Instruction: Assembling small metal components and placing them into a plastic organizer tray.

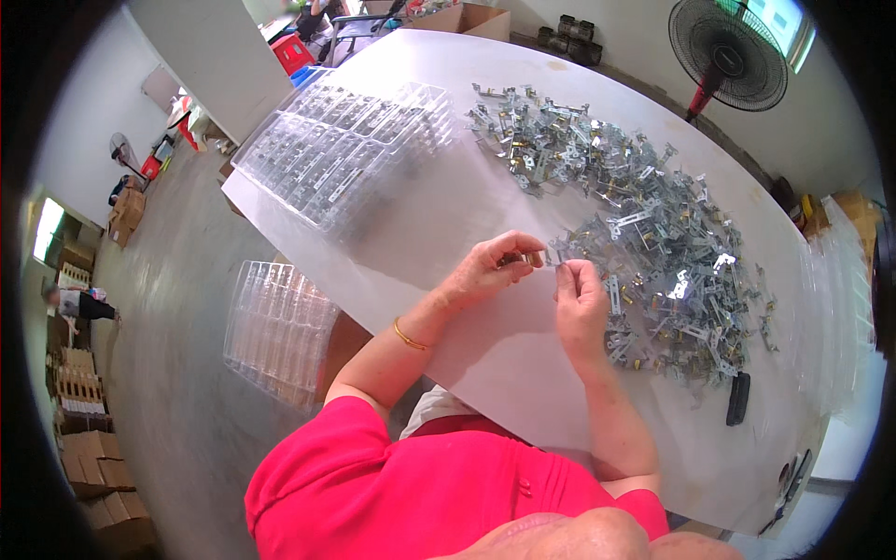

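Head view, both hands – left (487, 271), right (579, 301) – pinching small metal part (544, 257), bracket pile (644, 233) beside.

A small brass-coloured metal piece (533, 259) is pinched at the fingertips of the left hand (487, 271), raised just above the white tabletop. Right beside it, a small silvery stamped-metal bracket (557, 256) is pinched between the thumb and forefinger of the right hand (581, 303); the two parts sit nearly tip to tip, though whether they touch cannot be told. Both are held at the near edge of the large loose heap of similar silvery metal brackets (653, 252) spread across the table.
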Available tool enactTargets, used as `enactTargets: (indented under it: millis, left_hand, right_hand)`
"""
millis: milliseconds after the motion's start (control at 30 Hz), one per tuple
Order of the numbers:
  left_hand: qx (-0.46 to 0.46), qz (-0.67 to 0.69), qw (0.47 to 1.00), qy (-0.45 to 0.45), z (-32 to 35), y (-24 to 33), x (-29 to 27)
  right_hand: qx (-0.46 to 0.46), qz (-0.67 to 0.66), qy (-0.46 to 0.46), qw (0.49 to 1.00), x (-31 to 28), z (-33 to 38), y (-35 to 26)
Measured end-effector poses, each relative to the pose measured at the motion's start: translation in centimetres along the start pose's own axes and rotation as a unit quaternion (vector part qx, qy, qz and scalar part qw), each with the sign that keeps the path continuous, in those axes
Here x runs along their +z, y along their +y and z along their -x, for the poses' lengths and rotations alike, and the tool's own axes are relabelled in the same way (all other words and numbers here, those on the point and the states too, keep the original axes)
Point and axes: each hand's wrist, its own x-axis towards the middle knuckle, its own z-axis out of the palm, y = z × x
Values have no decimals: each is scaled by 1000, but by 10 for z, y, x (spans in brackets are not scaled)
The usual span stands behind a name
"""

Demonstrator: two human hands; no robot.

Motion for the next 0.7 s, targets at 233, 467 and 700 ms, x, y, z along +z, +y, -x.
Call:
enactTargets:
  millis: [233,467,700]
  left_hand:
    - [-4,-25,1000,-16,0,-2,-4]
    - [-21,14,999,-43,2,1,-4]
    - [-55,18,990,-127,3,9,-2]
  right_hand:
    - [155,-156,-127,967,-9,-9,-11]
    - [235,-291,-141,917,-18,-14,-18]
    - [195,-133,-150,960,-24,-14,-8]
